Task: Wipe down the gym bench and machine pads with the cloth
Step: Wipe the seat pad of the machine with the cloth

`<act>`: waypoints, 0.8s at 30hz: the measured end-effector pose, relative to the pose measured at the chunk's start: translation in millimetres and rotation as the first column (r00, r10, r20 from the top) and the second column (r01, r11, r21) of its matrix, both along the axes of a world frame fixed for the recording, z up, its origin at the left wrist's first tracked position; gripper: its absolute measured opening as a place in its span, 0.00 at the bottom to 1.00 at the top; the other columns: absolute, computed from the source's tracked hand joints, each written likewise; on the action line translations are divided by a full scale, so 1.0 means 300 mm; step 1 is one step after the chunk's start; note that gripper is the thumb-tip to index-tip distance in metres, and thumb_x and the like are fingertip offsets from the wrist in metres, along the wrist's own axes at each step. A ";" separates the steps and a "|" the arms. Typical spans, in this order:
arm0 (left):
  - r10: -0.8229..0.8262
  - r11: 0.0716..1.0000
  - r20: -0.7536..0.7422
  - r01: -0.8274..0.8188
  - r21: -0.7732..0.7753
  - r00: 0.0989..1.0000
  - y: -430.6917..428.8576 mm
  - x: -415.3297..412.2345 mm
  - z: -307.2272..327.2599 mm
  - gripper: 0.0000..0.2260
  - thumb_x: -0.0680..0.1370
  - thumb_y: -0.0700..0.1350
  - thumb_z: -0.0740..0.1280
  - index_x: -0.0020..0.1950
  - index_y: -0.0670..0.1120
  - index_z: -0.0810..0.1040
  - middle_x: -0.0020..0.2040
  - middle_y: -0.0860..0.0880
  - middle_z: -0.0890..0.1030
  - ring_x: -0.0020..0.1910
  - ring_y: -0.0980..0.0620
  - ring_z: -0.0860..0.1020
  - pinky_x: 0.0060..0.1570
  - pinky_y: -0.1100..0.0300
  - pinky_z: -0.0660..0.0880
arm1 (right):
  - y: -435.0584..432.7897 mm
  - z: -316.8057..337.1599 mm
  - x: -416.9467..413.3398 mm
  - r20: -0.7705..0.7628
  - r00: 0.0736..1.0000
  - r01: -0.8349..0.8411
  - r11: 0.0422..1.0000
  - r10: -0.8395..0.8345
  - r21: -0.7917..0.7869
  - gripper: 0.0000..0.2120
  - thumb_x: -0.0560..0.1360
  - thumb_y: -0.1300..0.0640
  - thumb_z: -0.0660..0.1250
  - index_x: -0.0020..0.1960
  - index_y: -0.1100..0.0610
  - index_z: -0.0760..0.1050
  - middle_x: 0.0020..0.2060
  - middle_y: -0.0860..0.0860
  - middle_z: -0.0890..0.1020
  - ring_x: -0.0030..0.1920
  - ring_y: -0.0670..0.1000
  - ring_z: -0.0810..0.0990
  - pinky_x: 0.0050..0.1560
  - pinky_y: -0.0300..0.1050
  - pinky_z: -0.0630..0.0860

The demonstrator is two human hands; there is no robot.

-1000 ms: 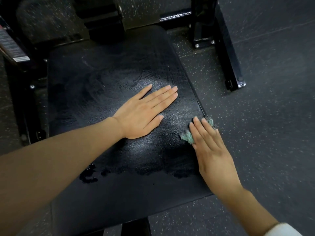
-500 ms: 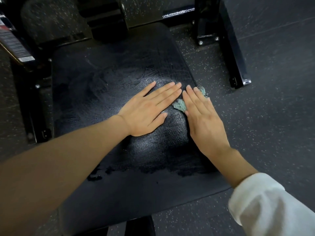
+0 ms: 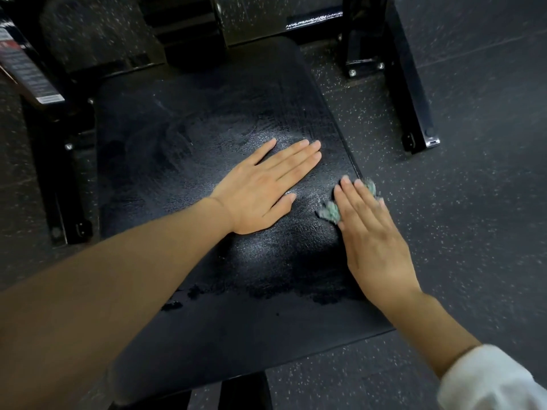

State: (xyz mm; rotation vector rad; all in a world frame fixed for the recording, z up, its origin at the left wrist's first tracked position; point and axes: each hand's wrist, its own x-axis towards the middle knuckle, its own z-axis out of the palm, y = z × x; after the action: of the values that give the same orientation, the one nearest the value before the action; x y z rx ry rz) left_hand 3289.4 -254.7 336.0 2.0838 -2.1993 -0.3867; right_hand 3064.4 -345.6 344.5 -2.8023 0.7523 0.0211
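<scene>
**Desk:** What do we count on the bench?

**Photographer:** Two hands, one cloth, one pad. The left hand (image 3: 260,190) lies palm down near the middle of the black bench pad (image 3: 183,134). Its four fingers are straight and held together, thumb angled out, holding nothing.

**Desk:** And the cloth?

**Photographer:** The small teal cloth (image 3: 330,211) sits at the pad's right edge, pinned flat beneath the right hand (image 3: 373,235). Those fingers (image 3: 355,198) are straight too, pressing rather than gripping. The cloth pokes out in two spots, one on the hand's inner side and one past the fingertips at the pad's edge. Blur softens both.

**Desk:** Do the hands touch?

**Photographer:** No. They lie near each other with bare pad between them.

**Desk:** Anything else?

**Photographer:** A string of dark glossy blotches (image 3: 192,291) runs across the pad toward its near end, and a pale sheen surrounds the hands. One white sleeve (image 3: 488,380) shows on the right forearm; the left forearm is bare. On the speckled rubber floor (image 3: 473,202) to the right stands one black steel leg (image 3: 411,93), with two bolts (image 3: 352,73) at its base plate. One label (image 3: 26,69) is fixed to the frame at far left, its text too small to read.
</scene>
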 end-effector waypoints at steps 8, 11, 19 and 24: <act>0.005 1.000 0.010 -0.005 0.005 1.000 -0.003 -0.002 0.003 0.29 0.82 0.51 0.47 0.81 0.44 0.48 0.82 0.47 0.48 0.81 0.51 0.47 0.78 0.47 0.45 | -0.043 -0.038 0.130 0.085 0.994 0.070 0.997 -0.071 0.020 0.22 0.84 0.58 0.48 0.76 0.62 0.62 0.76 0.56 0.65 0.77 0.57 0.62 0.74 0.60 0.64; 0.005 1.000 0.009 -0.005 0.005 1.000 -0.003 -0.003 0.006 0.28 0.82 0.51 0.47 0.81 0.44 0.49 0.82 0.48 0.49 0.80 0.52 0.47 0.78 0.48 0.45 | -0.003 -0.020 0.072 0.046 0.997 0.062 0.998 -0.062 -0.002 0.22 0.84 0.59 0.50 0.77 0.62 0.61 0.77 0.56 0.64 0.77 0.56 0.60 0.74 0.60 0.63; 0.014 1.000 0.011 -0.014 0.002 1.000 0.003 -0.008 0.006 0.28 0.82 0.51 0.45 0.82 0.45 0.49 0.82 0.49 0.49 0.80 0.52 0.48 0.78 0.48 0.45 | 0.172 0.032 -0.173 0.024 0.994 0.105 0.994 -0.105 0.017 0.23 0.82 0.58 0.50 0.77 0.60 0.62 0.76 0.53 0.64 0.77 0.54 0.60 0.75 0.54 0.56; 0.014 1.000 0.010 -0.014 0.000 1.000 0.005 -0.005 0.008 0.28 0.82 0.52 0.45 0.82 0.45 0.49 0.82 0.49 0.49 0.80 0.52 0.47 0.78 0.49 0.44 | 0.152 0.018 -0.131 0.035 0.987 0.159 0.987 -0.159 0.011 0.23 0.83 0.57 0.48 0.77 0.60 0.62 0.76 0.54 0.65 0.77 0.55 0.60 0.76 0.54 0.57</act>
State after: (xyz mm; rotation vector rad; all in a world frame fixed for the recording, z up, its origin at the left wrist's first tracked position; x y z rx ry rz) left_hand 3287.8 -253.2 338.5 2.1050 -2.1889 -0.3755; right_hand 3025.0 -300.1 349.8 -2.7184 0.9624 -0.0533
